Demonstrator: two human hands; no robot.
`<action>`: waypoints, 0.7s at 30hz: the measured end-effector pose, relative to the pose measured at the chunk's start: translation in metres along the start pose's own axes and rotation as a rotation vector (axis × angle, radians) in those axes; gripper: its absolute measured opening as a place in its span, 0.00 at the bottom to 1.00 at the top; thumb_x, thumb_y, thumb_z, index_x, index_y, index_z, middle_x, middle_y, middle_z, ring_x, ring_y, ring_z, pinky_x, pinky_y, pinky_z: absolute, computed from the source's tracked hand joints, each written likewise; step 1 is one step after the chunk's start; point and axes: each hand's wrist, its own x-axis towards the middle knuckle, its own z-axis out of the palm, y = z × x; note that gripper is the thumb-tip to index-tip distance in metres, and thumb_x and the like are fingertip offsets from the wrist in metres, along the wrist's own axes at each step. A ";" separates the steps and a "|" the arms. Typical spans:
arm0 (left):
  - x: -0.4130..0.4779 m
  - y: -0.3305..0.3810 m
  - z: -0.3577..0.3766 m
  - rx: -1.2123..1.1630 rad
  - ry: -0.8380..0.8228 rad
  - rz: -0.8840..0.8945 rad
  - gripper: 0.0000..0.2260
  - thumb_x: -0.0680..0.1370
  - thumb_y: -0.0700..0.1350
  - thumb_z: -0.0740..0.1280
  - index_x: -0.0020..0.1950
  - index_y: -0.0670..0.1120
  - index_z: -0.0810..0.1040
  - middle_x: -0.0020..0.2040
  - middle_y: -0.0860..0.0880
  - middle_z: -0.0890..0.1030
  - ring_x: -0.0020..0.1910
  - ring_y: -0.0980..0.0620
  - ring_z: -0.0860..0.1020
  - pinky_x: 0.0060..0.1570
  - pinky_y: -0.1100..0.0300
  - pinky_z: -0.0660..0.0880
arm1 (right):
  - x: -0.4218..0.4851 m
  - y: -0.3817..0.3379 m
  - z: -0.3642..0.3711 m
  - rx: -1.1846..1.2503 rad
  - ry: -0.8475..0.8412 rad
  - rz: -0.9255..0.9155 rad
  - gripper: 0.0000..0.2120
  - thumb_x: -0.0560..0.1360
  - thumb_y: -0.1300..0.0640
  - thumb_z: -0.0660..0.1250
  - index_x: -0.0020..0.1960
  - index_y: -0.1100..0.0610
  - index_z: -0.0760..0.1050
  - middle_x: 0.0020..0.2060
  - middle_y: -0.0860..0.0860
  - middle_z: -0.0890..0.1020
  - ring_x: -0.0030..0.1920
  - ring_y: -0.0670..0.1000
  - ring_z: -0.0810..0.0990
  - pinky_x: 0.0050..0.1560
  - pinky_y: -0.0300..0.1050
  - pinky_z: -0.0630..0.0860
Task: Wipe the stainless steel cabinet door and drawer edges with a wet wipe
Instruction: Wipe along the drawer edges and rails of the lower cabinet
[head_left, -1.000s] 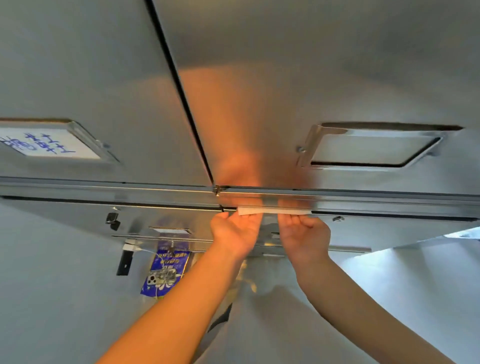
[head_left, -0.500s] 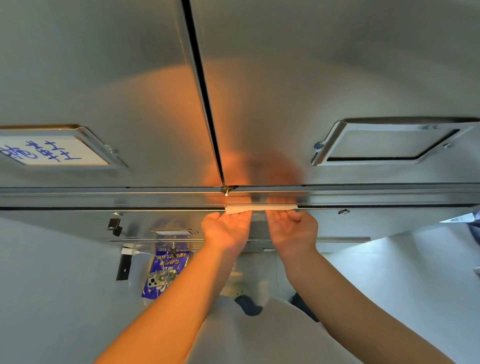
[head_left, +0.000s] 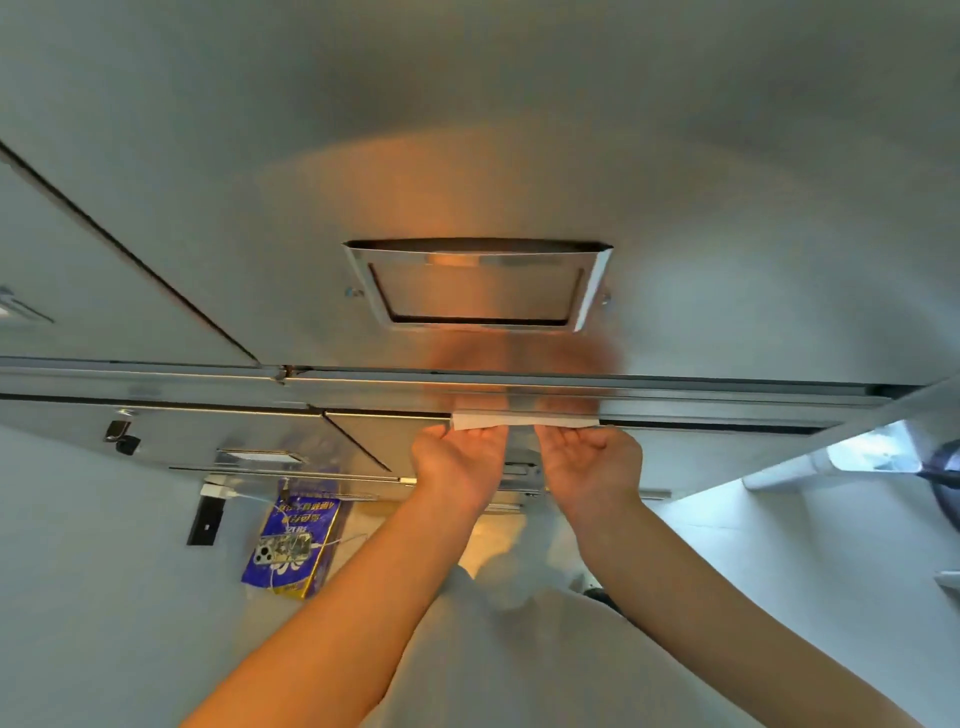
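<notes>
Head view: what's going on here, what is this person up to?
A person is wiping a stainless steel cabinet. The left hand and right hand press a folded white wet wipe up against the edge strip under the cabinet door, just below its recessed handle. Each of the hands takes one end of the wipe. The fingertips are hidden, so the exact grip is unclear.

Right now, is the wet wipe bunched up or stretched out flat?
Stretched flat: the wet wipe shows as a straight white strip along the cabinet edge, running from the left hand to the right hand.
</notes>
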 end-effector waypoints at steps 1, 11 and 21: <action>0.001 -0.019 0.003 0.003 0.005 0.011 0.22 0.82 0.45 0.44 0.68 0.38 0.69 0.65 0.36 0.74 0.65 0.38 0.72 0.69 0.44 0.63 | 0.000 -0.017 -0.006 -0.005 -0.002 0.006 0.17 0.72 0.69 0.47 0.51 0.66 0.73 0.53 0.61 0.78 0.62 0.62 0.74 0.64 0.56 0.69; -0.003 -0.175 0.030 0.085 -0.042 -0.042 0.19 0.82 0.44 0.48 0.56 0.38 0.76 0.56 0.37 0.80 0.60 0.38 0.75 0.65 0.43 0.69 | -0.005 -0.173 -0.051 0.054 -0.100 -0.095 0.20 0.60 0.70 0.51 0.47 0.64 0.73 0.47 0.60 0.80 0.56 0.61 0.77 0.63 0.57 0.71; -0.002 -0.211 0.035 0.106 -0.047 -0.110 0.18 0.82 0.44 0.49 0.52 0.36 0.76 0.49 0.37 0.82 0.56 0.37 0.77 0.63 0.43 0.70 | -0.003 -0.212 -0.063 0.050 -0.058 -0.119 0.25 0.60 0.71 0.50 0.54 0.65 0.72 0.49 0.60 0.80 0.58 0.62 0.77 0.63 0.59 0.71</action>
